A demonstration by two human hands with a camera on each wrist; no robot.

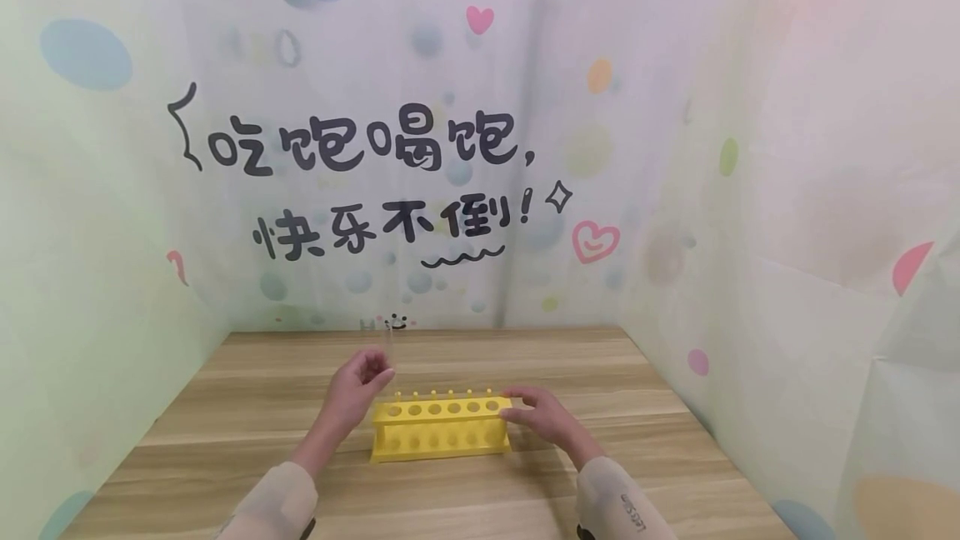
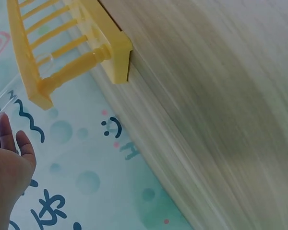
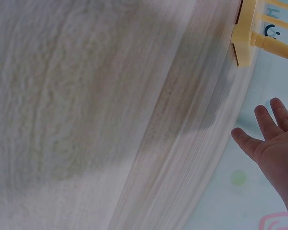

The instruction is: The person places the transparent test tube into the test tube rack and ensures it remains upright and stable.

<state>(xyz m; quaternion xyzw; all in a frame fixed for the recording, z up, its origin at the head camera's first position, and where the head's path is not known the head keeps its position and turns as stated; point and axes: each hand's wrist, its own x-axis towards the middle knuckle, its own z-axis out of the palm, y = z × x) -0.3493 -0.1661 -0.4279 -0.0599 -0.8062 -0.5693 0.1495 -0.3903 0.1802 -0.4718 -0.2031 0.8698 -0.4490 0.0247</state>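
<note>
A yellow plastic test tube rack (image 1: pixel 442 455) stands upright on the table, with a row of round holes along its top plate. My left hand (image 1: pixel 358 390) pinches a clear test tube (image 1: pixel 389 342) above the rack's left end. The tube (image 2: pixel 2 101) is faint and see-through; its rounded end overlaps the rack (image 2: pixel 117 55) below the top plate in the left wrist view. At the right end of the top plate, my right hand (image 1: pixel 546 417) holds the rack between thumb and forefinger. Its other fingers (image 3: pixel 265 122) stretch out apart from the rack in the right wrist view.
The wood-grain table (image 1: pixel 315 494) reaches back to a pale printed curtain (image 1: pixel 420 290) with dark lettering, dots and hearts. More curtain (image 1: pixel 780 215) hangs along the right side, and another panel along the left.
</note>
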